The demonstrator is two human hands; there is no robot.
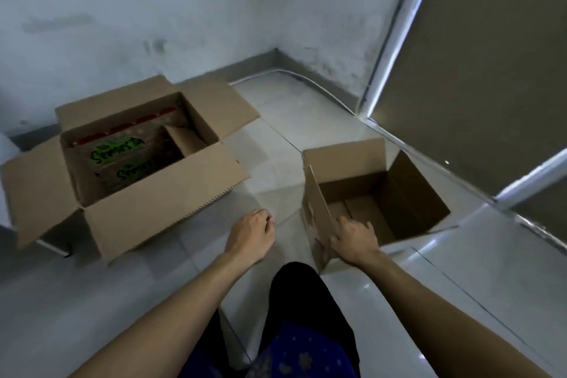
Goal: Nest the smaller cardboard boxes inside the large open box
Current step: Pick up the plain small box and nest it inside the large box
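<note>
Two cardboard boxes are being shown on a pale tiled floor [276, 144] in the corner of a room. The large open box [129, 163] is sitting to the left, close to the wall, with all four flaps folded outward. Inside it, smaller boxes printed with green lettering [118, 152] are lying flat, and a plain brown smaller box [184, 139] is standing beside them toward the right inner wall.

The smaller open box [368, 196] is resting on the floor to the right, well apart from the large one, with its flaps raised and its inside bare. Its near left wall is being gripped by the right hand [352, 239]: the fingers are hooked over the rim into the box while the thumb side is being pressed against the outer face.

The left hand [253, 236] is being held above the floor between the two boxes, grasping nothing, with its fingers loosely curled. Dark clothing with a blue patterned part [294, 347] is being seen at the bottom between the forearms.
</note>
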